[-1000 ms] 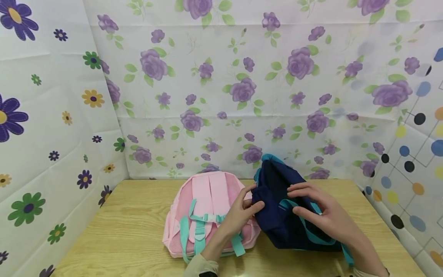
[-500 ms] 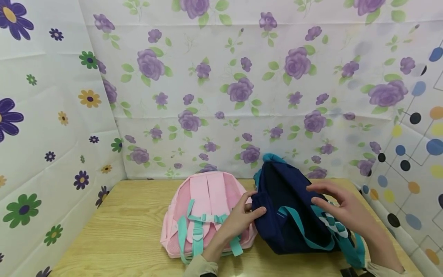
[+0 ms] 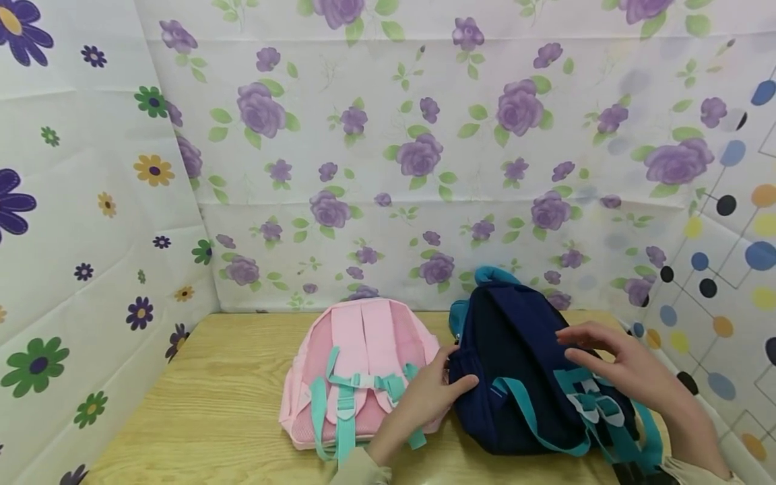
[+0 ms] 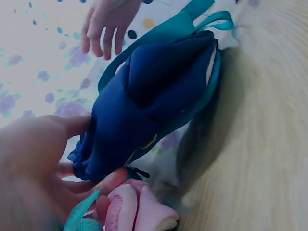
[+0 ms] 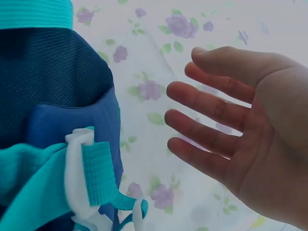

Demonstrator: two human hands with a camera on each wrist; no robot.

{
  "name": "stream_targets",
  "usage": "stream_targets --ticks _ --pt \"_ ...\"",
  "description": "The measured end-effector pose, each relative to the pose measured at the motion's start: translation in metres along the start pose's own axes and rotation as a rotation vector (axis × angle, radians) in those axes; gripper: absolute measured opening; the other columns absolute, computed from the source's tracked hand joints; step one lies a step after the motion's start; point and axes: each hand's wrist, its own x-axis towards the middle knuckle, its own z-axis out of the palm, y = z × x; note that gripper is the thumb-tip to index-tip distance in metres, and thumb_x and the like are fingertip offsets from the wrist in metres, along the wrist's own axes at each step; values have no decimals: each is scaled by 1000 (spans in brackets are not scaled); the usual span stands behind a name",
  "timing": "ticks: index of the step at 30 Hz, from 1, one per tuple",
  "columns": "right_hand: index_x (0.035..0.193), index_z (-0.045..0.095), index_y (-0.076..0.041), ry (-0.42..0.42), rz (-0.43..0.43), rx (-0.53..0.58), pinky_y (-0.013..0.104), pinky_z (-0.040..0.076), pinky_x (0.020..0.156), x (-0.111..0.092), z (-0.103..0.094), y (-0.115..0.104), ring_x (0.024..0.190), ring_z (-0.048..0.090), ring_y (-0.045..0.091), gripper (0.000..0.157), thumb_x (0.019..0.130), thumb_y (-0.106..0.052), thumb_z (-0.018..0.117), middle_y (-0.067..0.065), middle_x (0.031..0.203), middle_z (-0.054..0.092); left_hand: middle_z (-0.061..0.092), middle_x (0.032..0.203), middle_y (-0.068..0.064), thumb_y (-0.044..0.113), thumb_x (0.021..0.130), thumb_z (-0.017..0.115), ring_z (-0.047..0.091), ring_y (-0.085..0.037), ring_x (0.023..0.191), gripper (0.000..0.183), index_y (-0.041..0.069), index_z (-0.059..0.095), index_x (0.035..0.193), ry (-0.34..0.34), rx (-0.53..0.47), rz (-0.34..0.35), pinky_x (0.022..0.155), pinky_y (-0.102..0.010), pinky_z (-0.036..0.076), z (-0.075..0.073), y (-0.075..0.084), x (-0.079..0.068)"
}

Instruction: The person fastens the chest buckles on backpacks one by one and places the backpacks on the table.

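A navy backpack [image 3: 518, 350] with turquoise straps [image 3: 521, 404] and white buckles stands leaning on the table, its back panel toward me. My left hand [image 3: 427, 391] grips its left side near the side pocket, thumb on one face and fingers on the other, as the left wrist view shows. Off the bag's right side hovers my right hand [image 3: 636, 370], fingers spread, thumb apart, holding nothing. In the right wrist view a gap separates that hand [image 5: 236, 115] from the navy backpack [image 5: 72, 86] and its white buckle [image 5: 79, 173].
Beside my left wrist, a pink backpack [image 3: 348, 330] with mint straps lies strap side up, close to the navy one. Both are on a wooden table [image 3: 200, 391]. Behind hangs a floral cloth [image 3: 364, 168]; a dotted cloth [image 3: 727, 303] closes off the right.
My right hand has drawn back to the right, away from the turquoise strap, exposing the straps and buckles. The navy backpack has shifted slightly right and turned, with my left hand still on its side.
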Motion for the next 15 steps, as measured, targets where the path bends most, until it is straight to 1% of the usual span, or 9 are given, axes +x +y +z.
stream_targets --ticks 2,4,6,8,9,11,13,15 --pt "130 61 -25 -6 -3 4 22 54 80 -1 -1 2 103 60 -5 28 102 -23 58 -1 121 66 67 114 -5 63 90 60 65 -14 91 75 21 43 150 19 97 12 72 -28 52 5 1 1" --pt "130 61 -23 -13 -7 10 22 54 79 -1 -1 3 101 61 -5 28 102 -22 58 3 119 67 68 115 -3 63 91 59 66 -16 98 73 21 46 149 28 195 11 75 -31 53 10 1 1" --pt "130 61 -22 -23 -8 14 23 54 78 -2 -3 4 102 60 -5 29 102 -21 58 4 119 67 66 127 -1 61 92 60 66 -17 109 68 22 49 147 35 287 16 82 -35 54 16 0 2" --pt "130 61 -23 -33 5 17 23 54 78 -3 -4 5 103 59 -6 29 102 -21 58 2 120 66 64 131 2 59 92 60 65 -16 112 63 23 52 144 28 357 16 86 -37 54 20 -1 2" --pt "130 61 -23 -38 14 13 22 54 79 -4 -6 6 104 59 -6 29 102 -22 58 1 121 66 62 135 2 58 92 61 65 -16 113 60 23 54 142 28 381 21 88 -38 54 21 -1 2" --pt "131 60 -25 -44 33 -3 22 54 79 -5 -9 7 105 58 -7 29 102 -25 57 -1 121 65 61 136 4 56 92 62 65 -15 111 56 24 58 138 27 411 35 87 -37 54 22 -1 2" --pt "130 61 -26 -47 61 -20 23 54 78 -6 -11 9 104 58 -7 28 102 -28 57 -3 121 65 61 136 5 56 92 62 66 -13 107 52 25 61 134 23 419 43 85 -35 54 21 -1 2" --pt "128 62 -27 -39 71 -41 22 54 78 -5 -12 10 103 58 -7 27 102 -30 57 -3 120 66 60 136 5 55 93 62 66 -13 104 48 26 63 131 26 421 55 82 -33 54 20 -1 1"
